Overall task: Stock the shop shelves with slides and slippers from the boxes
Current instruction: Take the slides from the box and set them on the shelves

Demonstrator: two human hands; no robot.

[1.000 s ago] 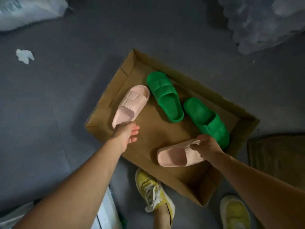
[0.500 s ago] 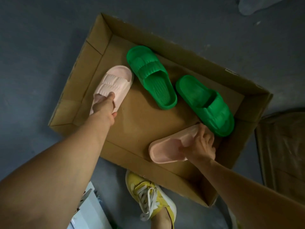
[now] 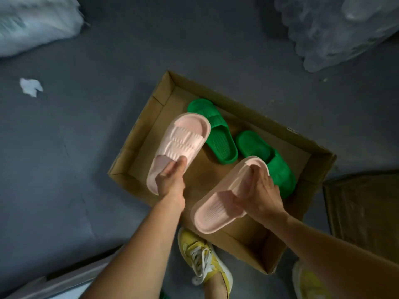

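Note:
A shallow cardboard box [image 3: 306,145] lies on the grey floor in front of me. My left hand [image 3: 170,178] grips the heel end of one pink slide [image 3: 183,141], held up above the box's left side. My right hand [image 3: 261,190] grips the strap of the other pink slide [image 3: 218,210], lifted over the box's near edge with its heel toward me. Two green slides [image 3: 220,139] [image 3: 267,160] still lie inside the box, one partly hidden behind the pink slide and one behind my right hand.
My yellow sneakers [image 3: 205,262] stand at the box's near edge. White plastic bags sit at the top left [image 3: 32,22] and clear wrapped bundles at the top right [image 3: 336,26]. A paper scrap [image 3: 30,86] lies on the floor. Another brown box [image 3: 364,208] is at the right.
Both hands closed on the pink slides and lifted them out of the box toward me. The green slides stayed in place. The view pulled back upward.

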